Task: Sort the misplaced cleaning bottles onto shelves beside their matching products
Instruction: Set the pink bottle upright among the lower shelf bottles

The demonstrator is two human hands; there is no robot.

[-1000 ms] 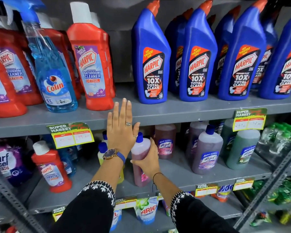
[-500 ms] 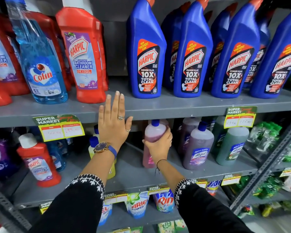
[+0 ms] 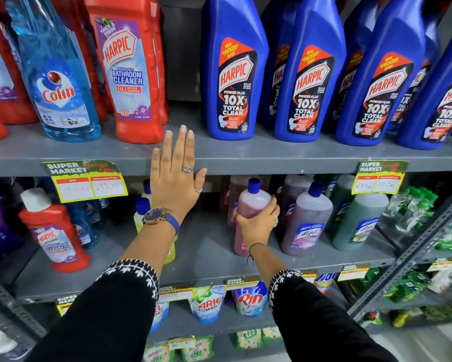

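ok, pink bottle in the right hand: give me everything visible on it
The pink bottle is a translucent plastic bottle of pink liquid with a blue screw cap, and it stands upright. The right hand wraps its middle from the front, hiding most of the label. Its base is at the middle shelf, though contact is hard to confirm. A purple bottle is at its right, with similar pink ones behind.

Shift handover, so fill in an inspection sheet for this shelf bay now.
Surface: grey middle shelf, bare at the front.
Job's things: pink bottle upright, beside purple bottles; Colin bottle among red Harpic bottles.
Clutter: small red Harpic apart from the others, on the middle shelf.
Grip: right hand closed on the pink bottle; left hand open, flat against the upper shelf edge.
Cables: nothing seen.
Surroundings: blue Harpic row, price tags, detergent pouches below.
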